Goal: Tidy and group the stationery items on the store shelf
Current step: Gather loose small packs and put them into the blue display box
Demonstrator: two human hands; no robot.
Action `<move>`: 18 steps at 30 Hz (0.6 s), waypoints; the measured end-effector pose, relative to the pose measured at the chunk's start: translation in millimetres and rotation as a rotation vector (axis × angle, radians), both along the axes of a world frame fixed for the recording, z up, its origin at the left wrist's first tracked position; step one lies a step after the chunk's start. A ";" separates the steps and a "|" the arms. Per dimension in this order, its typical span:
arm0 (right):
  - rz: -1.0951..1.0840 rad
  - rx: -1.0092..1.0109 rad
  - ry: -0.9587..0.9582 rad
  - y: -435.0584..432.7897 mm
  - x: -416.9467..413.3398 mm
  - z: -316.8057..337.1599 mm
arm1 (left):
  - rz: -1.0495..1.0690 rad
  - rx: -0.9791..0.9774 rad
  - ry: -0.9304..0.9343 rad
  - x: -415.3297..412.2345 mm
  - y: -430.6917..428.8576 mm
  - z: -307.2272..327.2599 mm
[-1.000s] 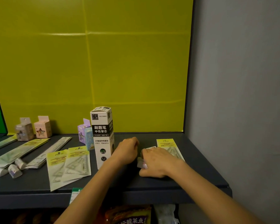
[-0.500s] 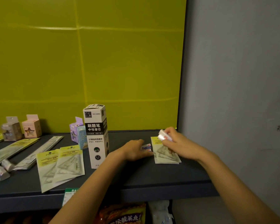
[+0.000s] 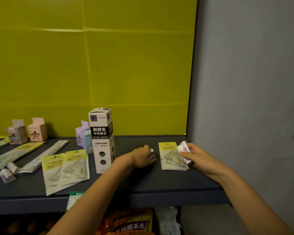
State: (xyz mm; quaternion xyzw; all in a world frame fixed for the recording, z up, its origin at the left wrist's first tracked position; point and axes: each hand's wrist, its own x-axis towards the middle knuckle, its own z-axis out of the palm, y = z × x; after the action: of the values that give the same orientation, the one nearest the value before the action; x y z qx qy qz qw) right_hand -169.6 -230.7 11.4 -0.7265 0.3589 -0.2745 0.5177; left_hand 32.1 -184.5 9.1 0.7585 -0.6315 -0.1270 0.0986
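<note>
Dark grey shelf (image 3: 159, 185), head view, only view we've got. Right hand (image 3: 200, 158) near the shelf's right edge, grip closed round a small white eraser pack (image 3: 184, 148), lifted just above the set-square packet (image 3: 171, 156) that lies flat by the right end. Left hand (image 3: 143, 157) mid-shelf, grip curled on another small wrapped eraser (image 3: 152, 154), resting on the shelf surface, just beside that packet.

Step in hand, I'd say: gathering the small erasers into one group. Next move prob needs both pieces carried across to the left front corner, where three more small wrapped erasers (image 3: 7, 172) lie together, w/o clipping the tall refill box (image 3: 103, 139) standing upright btwn. That box looks top-heavy, easy to knock.

Containers: refill box closed, contents hidden. Two small star-window boxes (image 3: 26, 132) at the back edge, left, closed; contents too dim to tell. Purple and blue small boxes (image 3: 82, 136) sit just behind the refill box. Two more set-square packets (image 3: 66, 168) overlap at the front edge, rulers (image 3: 41, 155) angled beyond them toward the back left.
</note>
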 end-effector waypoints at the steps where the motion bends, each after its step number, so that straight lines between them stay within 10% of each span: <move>1: -0.001 0.014 -0.016 0.8 -0.2 0.2 | 0.006 -0.014 -0.008 -2.7 1.5 -1.7; 18: 0.338 -0.316 -0.129 79.8 48.5 20.5 | 0.097 -0.566 0.114 22.2 168.6 37.6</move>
State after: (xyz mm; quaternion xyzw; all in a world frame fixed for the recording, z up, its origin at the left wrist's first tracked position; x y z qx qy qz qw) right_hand -121.1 -150.9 32.0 -0.8293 0.1510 -0.2826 0.4579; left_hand 54.3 -15.8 46.7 0.7217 -0.5982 0.0167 0.3478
